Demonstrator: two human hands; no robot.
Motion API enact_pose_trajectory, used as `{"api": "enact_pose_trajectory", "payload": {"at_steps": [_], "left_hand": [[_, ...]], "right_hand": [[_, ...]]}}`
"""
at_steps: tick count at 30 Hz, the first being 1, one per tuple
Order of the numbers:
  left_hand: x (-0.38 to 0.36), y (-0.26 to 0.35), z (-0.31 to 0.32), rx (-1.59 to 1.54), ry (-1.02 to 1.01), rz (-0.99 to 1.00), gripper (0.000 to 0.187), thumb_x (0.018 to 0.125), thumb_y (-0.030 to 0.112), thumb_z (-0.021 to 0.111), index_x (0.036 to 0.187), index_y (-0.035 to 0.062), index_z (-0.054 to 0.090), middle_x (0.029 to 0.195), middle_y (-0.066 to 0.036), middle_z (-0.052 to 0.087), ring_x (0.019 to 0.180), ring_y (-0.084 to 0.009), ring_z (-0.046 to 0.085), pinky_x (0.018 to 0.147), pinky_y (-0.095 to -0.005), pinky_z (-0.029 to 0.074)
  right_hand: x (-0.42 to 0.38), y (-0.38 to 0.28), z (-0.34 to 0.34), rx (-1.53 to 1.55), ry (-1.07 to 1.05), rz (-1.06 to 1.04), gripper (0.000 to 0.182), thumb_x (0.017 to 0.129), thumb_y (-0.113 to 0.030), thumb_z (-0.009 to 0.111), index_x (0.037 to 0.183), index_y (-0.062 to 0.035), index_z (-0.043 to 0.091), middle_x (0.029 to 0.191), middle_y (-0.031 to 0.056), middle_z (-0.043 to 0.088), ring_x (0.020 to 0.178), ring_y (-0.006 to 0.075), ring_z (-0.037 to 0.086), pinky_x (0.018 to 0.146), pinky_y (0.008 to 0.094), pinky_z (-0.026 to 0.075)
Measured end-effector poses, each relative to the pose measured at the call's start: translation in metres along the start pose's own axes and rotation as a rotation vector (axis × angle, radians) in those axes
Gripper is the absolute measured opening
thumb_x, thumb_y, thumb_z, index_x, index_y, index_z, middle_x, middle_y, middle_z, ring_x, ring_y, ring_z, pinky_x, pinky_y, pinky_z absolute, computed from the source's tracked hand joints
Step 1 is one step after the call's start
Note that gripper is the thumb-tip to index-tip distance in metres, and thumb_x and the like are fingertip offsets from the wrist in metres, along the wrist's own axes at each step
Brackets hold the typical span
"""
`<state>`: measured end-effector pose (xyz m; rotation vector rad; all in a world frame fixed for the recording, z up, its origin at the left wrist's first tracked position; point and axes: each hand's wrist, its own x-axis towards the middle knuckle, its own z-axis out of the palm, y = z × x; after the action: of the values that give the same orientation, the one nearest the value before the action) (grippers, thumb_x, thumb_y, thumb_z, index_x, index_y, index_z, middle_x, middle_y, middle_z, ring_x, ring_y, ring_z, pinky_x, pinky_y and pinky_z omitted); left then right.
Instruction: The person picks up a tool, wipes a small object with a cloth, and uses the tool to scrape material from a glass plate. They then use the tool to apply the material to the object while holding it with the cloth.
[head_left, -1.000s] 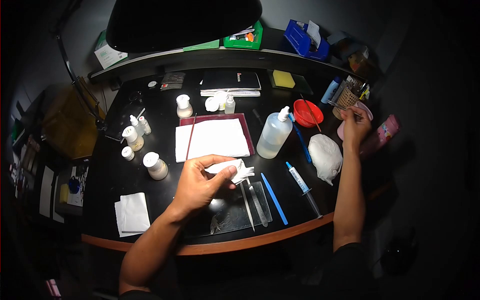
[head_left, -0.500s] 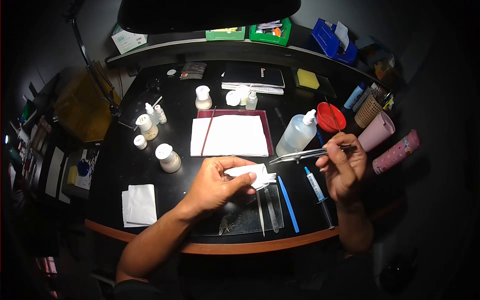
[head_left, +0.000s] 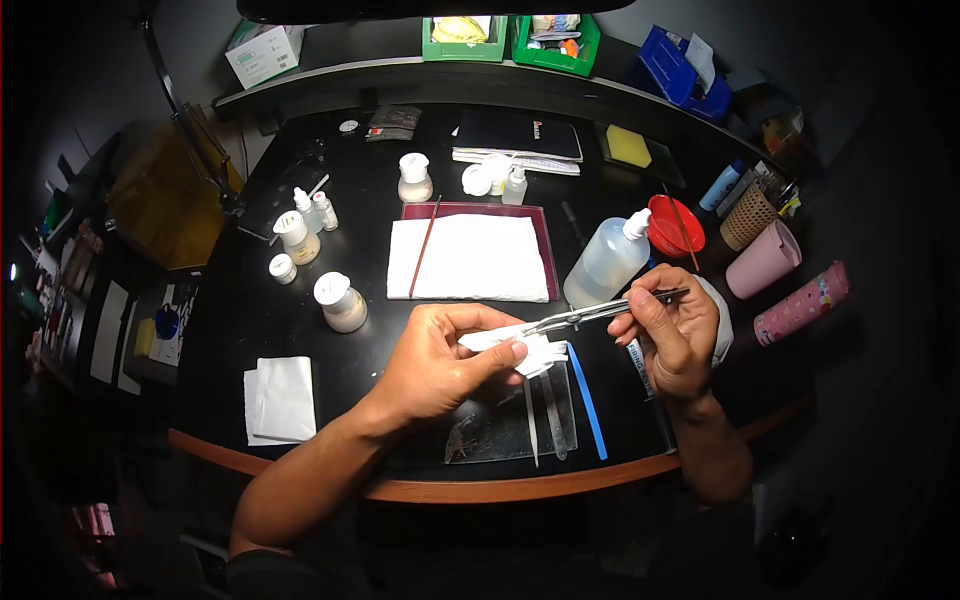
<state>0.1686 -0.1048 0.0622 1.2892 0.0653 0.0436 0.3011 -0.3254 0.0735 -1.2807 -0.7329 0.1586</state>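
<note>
My left hand (head_left: 430, 365) pinches a folded white tissue (head_left: 541, 356) between thumb and fingers, above a glass plate (head_left: 490, 430). In my right hand (head_left: 672, 335) is a pair of metal tweezers (head_left: 585, 314), pointing left. Their tips lie at the upper edge of the tissue, by the left fingertips; whether they grip anything is too small to tell. Below the hands are a blue stick (head_left: 588, 405), a thin pale tool (head_left: 532, 425) and a flat metal tool (head_left: 555, 425). Partly behind the right hand lies a syringe marked FIRING PASTE (head_left: 639, 368).
A white paper pad (head_left: 475, 258) with a brush (head_left: 425, 245) on it lies ahead. Around it stand a squeeze bottle (head_left: 608, 262), a red bowl (head_left: 675, 225) and several powder jars (head_left: 341, 302). Folded tissues (head_left: 283, 398) lie at left, a pink tumbler (head_left: 763, 260) at right.
My right hand has moved the tweezers left and down, so their tips now meet the tissue. The left hand still holds the tissue. The view has shifted slightly.
</note>
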Motion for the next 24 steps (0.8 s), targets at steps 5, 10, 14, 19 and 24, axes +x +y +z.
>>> {"api": "enact_pose_trajectory", "payload": {"at_steps": [5, 10, 14, 19, 24], "left_hand": [[-0.0009, 0.0014, 0.0011, -0.008, -0.001, 0.014, 0.024, 0.092, 0.005, 0.073, 0.109, -0.0116, 0.068, 0.097, -0.014, 0.073, 0.078, -0.0124, 0.07, 0.07, -0.022, 0.06], [-0.0015, 0.0006, 0.0006, 0.033, 0.015, 0.019, 0.024, 0.09, 0.005, 0.074, 0.107, -0.0114, 0.069, 0.097, -0.015, 0.072, 0.079, -0.0142, 0.07, 0.07, -0.0242, 0.06], [-0.0012, -0.0001, -0.0007, 0.074, 0.013, 0.023, 0.024, 0.089, 0.005, 0.075, 0.106, -0.011, 0.07, 0.096, -0.015, 0.073, 0.08, -0.0147, 0.07, 0.07, -0.025, 0.06], [-0.0025, 0.0025, 0.0, 0.075, 0.001, 0.023, 0.023, 0.089, 0.006, 0.075, 0.105, -0.0102, 0.071, 0.094, -0.014, 0.073, 0.078, -0.0139, 0.07, 0.068, -0.0248, 0.06], [-0.0024, -0.0001, 0.0, 0.101, 0.044, 0.025, 0.021, 0.089, 0.008, 0.076, 0.102, -0.0086, 0.072, 0.089, -0.012, 0.072, 0.073, -0.0119, 0.068, 0.064, -0.0235, 0.058]], "right_hand": [[-0.0007, 0.0016, 0.0002, -0.002, 0.009, 0.01, 0.012, 0.097, -0.005, 0.062, 0.103, 0.0057, 0.059, 0.083, 0.0133, 0.067, 0.068, 0.0184, 0.071, 0.056, 0.0264, 0.059], [-0.0027, 0.0022, 0.004, -0.001, 0.021, 0.004, 0.012, 0.097, -0.004, 0.062, 0.103, 0.0062, 0.058, 0.084, 0.0134, 0.066, 0.067, 0.0183, 0.071, 0.054, 0.0264, 0.059], [-0.0036, 0.0049, 0.0056, 0.027, 0.026, -0.003, 0.013, 0.097, -0.003, 0.061, 0.104, 0.0066, 0.057, 0.085, 0.0135, 0.066, 0.066, 0.0185, 0.071, 0.053, 0.0262, 0.06], [-0.005, 0.0058, 0.0069, 0.058, 0.05, 0.019, 0.014, 0.098, -0.004, 0.061, 0.105, 0.0066, 0.056, 0.086, 0.0137, 0.065, 0.066, 0.019, 0.072, 0.053, 0.0264, 0.06], [-0.0064, 0.0043, 0.0085, 0.007, 0.019, -0.004, 0.014, 0.098, -0.005, 0.061, 0.104, 0.0067, 0.057, 0.086, 0.0135, 0.065, 0.067, 0.0188, 0.072, 0.054, 0.0259, 0.06]]}}
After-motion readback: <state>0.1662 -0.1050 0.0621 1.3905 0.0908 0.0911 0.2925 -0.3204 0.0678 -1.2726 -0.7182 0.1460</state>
